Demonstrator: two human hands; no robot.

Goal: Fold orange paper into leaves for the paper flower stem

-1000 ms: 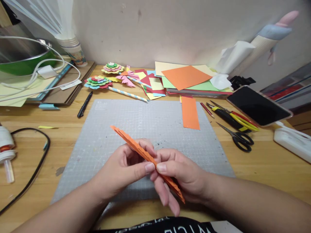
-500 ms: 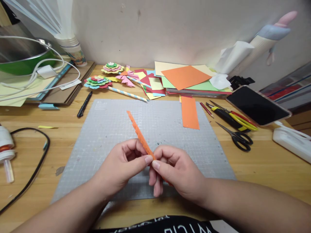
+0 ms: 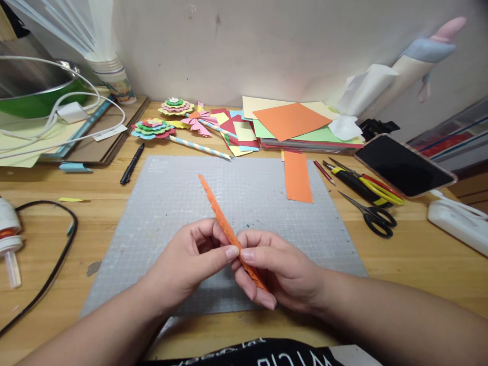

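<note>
Surface: grey cutting mat [image 3: 168,203] is lying on a wooden desk [image 3: 419,254].
Left hand [image 3: 190,264]: pinching the pleated orange paper strip [image 3: 219,216].
Right hand [image 3: 280,269]: pinching the same strip.

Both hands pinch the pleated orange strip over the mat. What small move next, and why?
Probably bend the pleated orange strip in half at the pinch. The left hand and right hand meet thumb to thumb near its middle, the pleats look fully gathered, and its far end stands free above the cutting mat.
</note>
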